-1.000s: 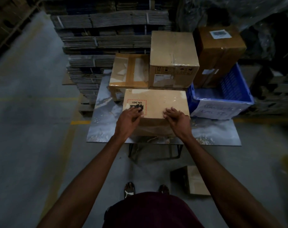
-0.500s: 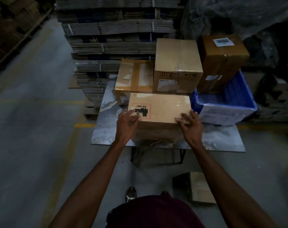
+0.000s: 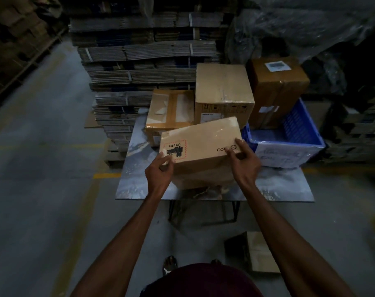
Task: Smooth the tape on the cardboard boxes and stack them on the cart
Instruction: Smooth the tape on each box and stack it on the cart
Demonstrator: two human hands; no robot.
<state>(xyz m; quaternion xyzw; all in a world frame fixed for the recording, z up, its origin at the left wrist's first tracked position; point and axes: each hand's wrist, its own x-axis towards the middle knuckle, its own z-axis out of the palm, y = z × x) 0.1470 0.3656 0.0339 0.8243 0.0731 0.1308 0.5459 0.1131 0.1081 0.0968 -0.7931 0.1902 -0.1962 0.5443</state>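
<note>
Lifted and tilted now vs a sec ago: box [image 3: 200, 146] off flat, right end up. Left hand [image 3: 158, 172] & right hand [image 3: 244, 166] grip its near corners, well apart. Beyond, table [image 3: 139, 179] w/ stacked boxes [image 3: 223, 91]. Smoothing looks done; carrying to cart prob next.

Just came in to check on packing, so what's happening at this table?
A person is handling a cardboard box with a UN 3481 label, gripping it at both near corners: the left hand at one, the right hand at the other. The box is tilted, its right end raised off the table. Three more boxes stand behind it, one in a blue crate.
</note>
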